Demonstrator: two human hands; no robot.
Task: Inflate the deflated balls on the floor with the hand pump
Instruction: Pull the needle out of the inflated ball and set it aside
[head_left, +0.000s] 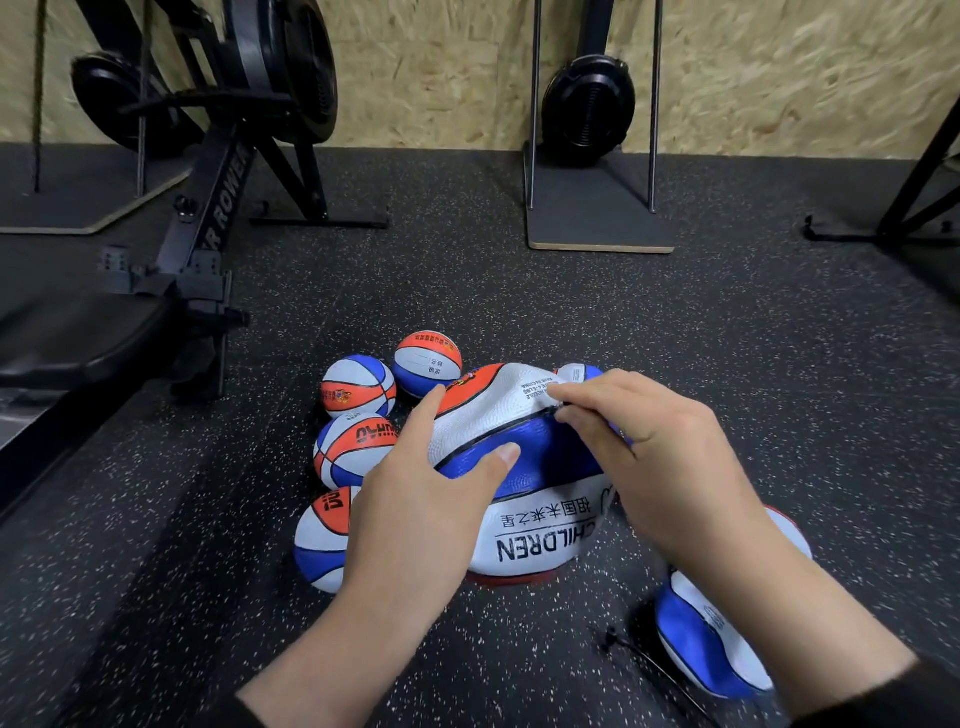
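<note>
Nearest, a flattened blue-and-white ball (711, 644) lies on the floor under the right forearm, a thin black cord (649, 662) just left of it. Left hand (415, 499) grasps the collapsed ball (519, 467), thumb on its blue panel; right hand (654, 452) pinches the ball's upper fold. Left of and beyond the left hand, four round small balls (358, 387) cluster together. Speckled black rubber floor (727, 332) lies open to the right. Beyond: rowing machine (208, 208), chipboard wall (441, 67).
</note>
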